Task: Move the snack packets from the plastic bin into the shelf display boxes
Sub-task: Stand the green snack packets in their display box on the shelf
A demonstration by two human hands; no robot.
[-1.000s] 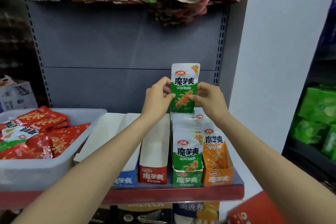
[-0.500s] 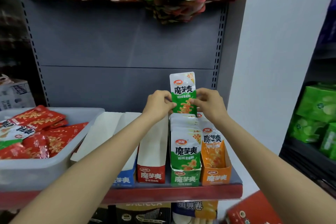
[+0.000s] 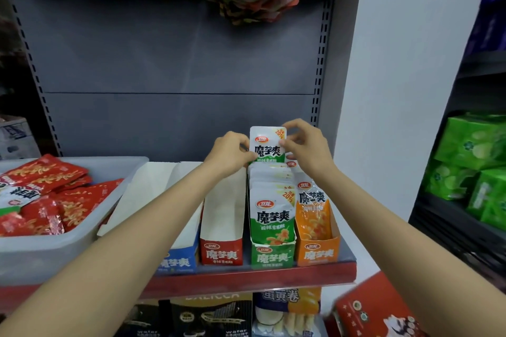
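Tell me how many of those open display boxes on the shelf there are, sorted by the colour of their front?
Blue display box: 1
Red display box: 1
Green display box: 1
Orange display box: 1
Total: 4

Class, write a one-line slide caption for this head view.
Both hands, left and right, lower a green packet into the green box.
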